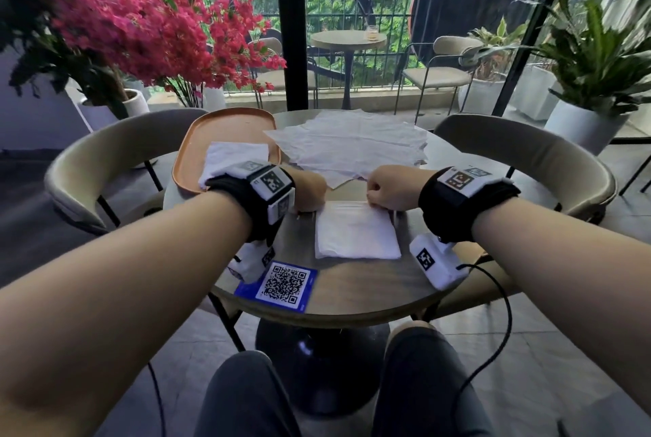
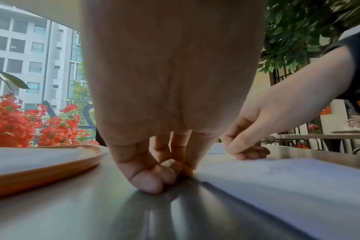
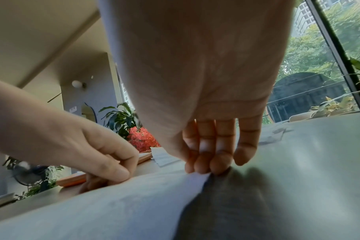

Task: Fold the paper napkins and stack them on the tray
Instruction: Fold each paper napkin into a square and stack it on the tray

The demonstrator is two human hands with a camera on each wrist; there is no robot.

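knees in dark trousers (image 1: 338,391) sit nearest, under the round table (image 1: 352,292). on the near left of the tabletop lies a blue qr card (image 1: 281,283). further left, the orange tray (image 1: 229,126) overhangs the table's far-left edge and carries one folded napkin (image 1: 234,158). the left hand (image 1: 310,190) comes next, fingers curled, pinching the far-left corner of the napkin being folded (image 1: 355,230); the left wrist view shows its fingertips (image 2: 148,181) bunched on the tabletop right at that napkin's edge. this napkin lies flat in the middle of the table, just right of the tray and apart from it. behind it, toward the window, a loose pile of unfolded napkins (image 1: 348,144) spreads over the far side, one edge touching the tray. the right hand (image 1: 391,190) pinches the napkin's far-right corner, fingers curled down on the paper, the corner lifted slightly in the right wrist view (image 3: 197,177). both wrists wear black straps with marker blocks.
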